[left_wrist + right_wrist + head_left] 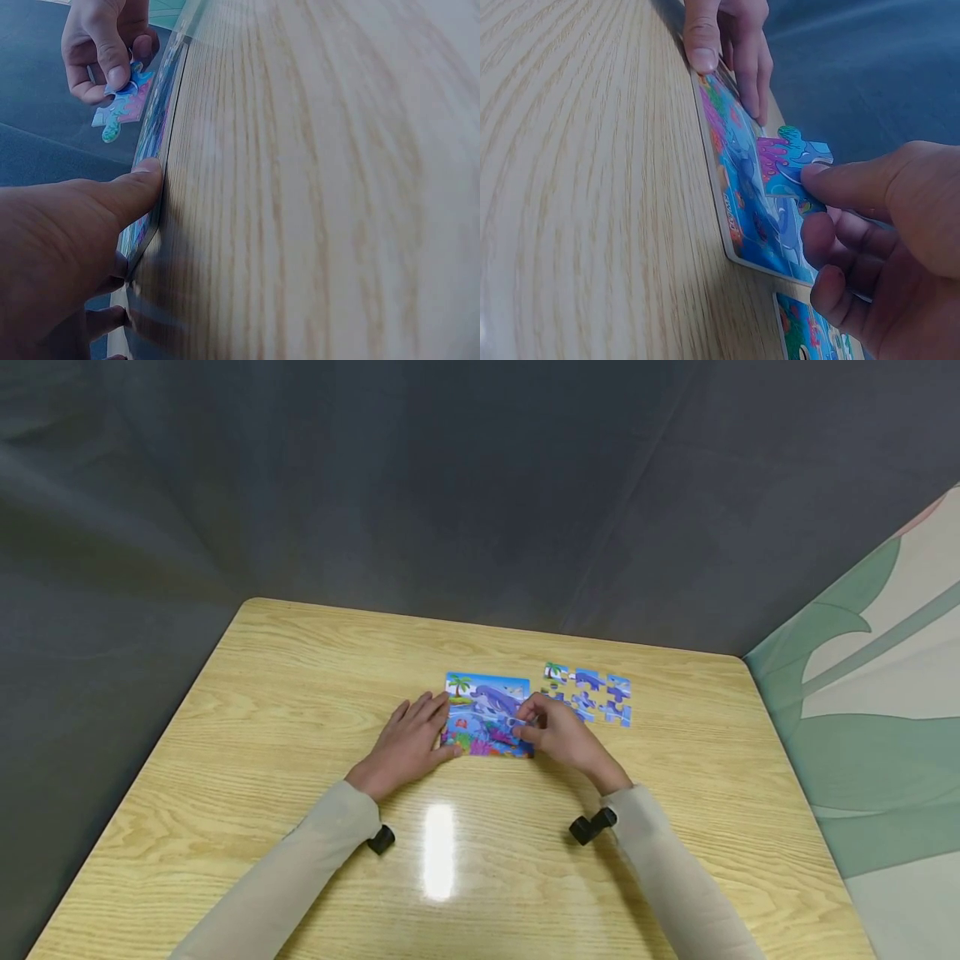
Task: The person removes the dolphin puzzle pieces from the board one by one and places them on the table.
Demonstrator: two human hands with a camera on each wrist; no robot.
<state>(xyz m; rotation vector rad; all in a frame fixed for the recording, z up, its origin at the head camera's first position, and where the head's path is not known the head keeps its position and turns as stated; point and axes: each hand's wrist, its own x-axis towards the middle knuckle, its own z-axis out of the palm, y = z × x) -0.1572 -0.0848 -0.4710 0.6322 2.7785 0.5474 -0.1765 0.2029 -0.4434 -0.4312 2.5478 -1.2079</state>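
A colourful dolphin puzzle board (487,700) lies flat on the wooden table, a palm tree printed at its upper left. My left hand (408,745) rests at the board's left side with fingers spread and thumb on its lower left edge. Over the right part of the board, my right hand (558,732) pinches a jigsaw piece (784,163) between thumb and fingers. Pink coral and a green knob show on that piece, which is held tilted above the board in both wrist views.
Several loose jigsaw pieces (588,680) lie in rows just right of the board, partly hidden by my right hand. The wooden table (322,652) ends at a dark curtain (450,510) behind, and a patterned cloth (885,752) hangs along the right.
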